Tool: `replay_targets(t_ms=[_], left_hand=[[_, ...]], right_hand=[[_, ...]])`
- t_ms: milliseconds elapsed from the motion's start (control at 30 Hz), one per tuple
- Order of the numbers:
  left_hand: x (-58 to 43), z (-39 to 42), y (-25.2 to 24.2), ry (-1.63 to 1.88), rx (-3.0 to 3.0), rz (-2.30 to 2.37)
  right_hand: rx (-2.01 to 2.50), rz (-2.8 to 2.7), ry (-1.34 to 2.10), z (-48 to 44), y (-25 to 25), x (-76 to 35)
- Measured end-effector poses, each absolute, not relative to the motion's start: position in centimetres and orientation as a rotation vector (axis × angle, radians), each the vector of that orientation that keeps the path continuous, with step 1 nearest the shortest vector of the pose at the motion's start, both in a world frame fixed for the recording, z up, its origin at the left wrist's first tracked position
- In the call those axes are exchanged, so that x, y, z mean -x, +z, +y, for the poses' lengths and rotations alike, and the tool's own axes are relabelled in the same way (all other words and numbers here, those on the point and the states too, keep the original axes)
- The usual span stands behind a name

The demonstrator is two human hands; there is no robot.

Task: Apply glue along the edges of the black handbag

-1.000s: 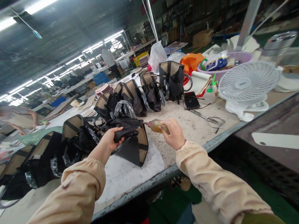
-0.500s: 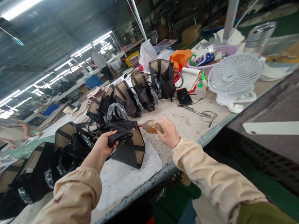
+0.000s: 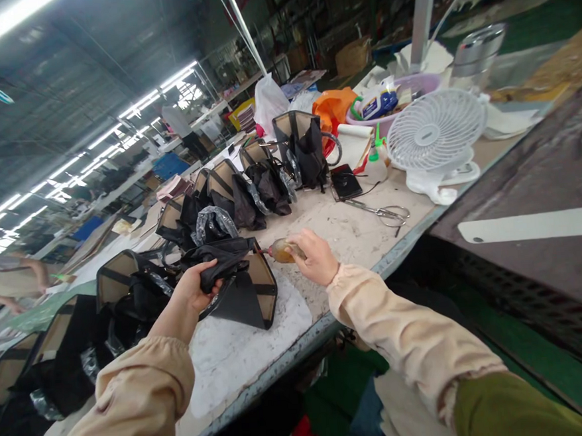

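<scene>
My left hand (image 3: 199,285) is closed around the gathered black lining (image 3: 224,259) of a handbag. That black handbag (image 3: 241,300) lies on its side on the white sheet (image 3: 260,343), its tan inner panel facing right. In my right hand (image 3: 315,255) is a small squeeze bottle (image 3: 284,250) of amber liquid, tilted toward the left. Its thin reddish nozzle points at the lining's outer edge; whether the tip touches the cloth I cannot tell.
More black handbags (image 3: 306,144) with plastic-wrapped handles stand along the table. To the right are scissors (image 3: 383,213), a dark flat case (image 3: 346,182), a green-capped bottle (image 3: 376,165) and a white fan (image 3: 432,132). The table's metal edge (image 3: 282,371) runs close to me. Another person (image 3: 11,277) works at far left.
The whole view has shifted, so the scene sits further left and a little higher. Both hands keep their holds, and the bottle's nozzle stays by the edge of the lining.
</scene>
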State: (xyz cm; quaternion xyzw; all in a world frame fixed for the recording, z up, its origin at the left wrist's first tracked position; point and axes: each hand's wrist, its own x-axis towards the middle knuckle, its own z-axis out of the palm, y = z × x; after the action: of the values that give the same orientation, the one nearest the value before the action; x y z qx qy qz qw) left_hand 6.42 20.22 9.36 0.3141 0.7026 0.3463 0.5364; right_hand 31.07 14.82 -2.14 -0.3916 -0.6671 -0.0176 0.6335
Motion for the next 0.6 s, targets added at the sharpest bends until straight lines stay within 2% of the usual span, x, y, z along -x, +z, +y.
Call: replay_targets(t_ms=[600], left_hand=[[-6.11, 20.25, 9.12, 0.825, -0.749, 1.647]], right_hand=[[0.959, -1.533, 0.024, 14.93, -2.52, -30.74]])
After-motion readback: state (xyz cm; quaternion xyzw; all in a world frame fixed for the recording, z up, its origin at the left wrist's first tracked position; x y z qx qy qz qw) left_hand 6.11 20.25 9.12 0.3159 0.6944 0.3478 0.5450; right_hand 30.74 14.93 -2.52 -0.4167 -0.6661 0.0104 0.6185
